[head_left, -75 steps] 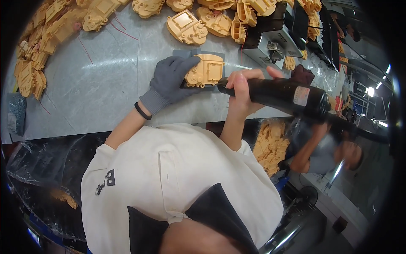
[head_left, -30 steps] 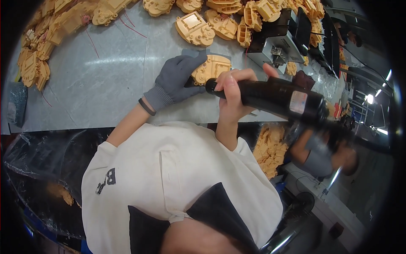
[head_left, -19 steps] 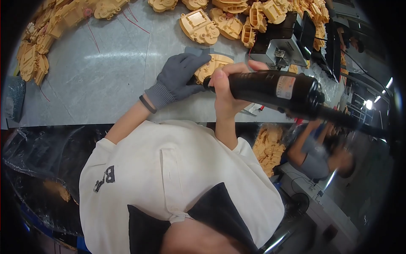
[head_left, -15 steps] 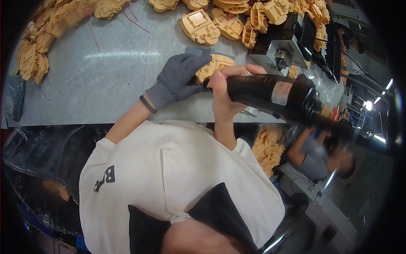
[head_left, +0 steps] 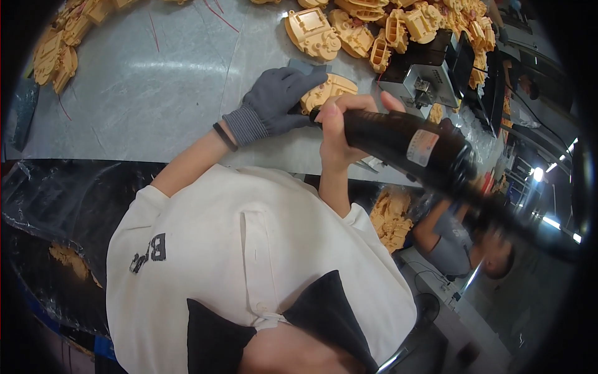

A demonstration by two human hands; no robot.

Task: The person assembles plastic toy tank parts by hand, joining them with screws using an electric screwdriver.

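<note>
Left hand (head_left: 277, 103), in a grey glove, reaches from the lower left to just above the middle of the frame, back upward, its forearm slanting up and right with a black band (head_left: 225, 136) at the wrist. Its fingers and thumb are spread around the left end of a yellow part (head_left: 330, 88), holding it on a dark block (head_left: 303, 67) on the grey surface (head_left: 177, 103). Bare, the right hand (head_left: 339, 134) comes up almost vertically from the lower middle and curls around the front of a black driver (head_left: 398, 140), one digit lifted off it. The driver slants from the part toward the lower right, its nose at the part's lower left edge; whether they touch cannot be told. Loose parts (head_left: 355, 31) lie along the top, near a black-and-silver machine (head_left: 430, 81) at upper right. Another person (head_left: 445, 246) shows at lower right.
</note>
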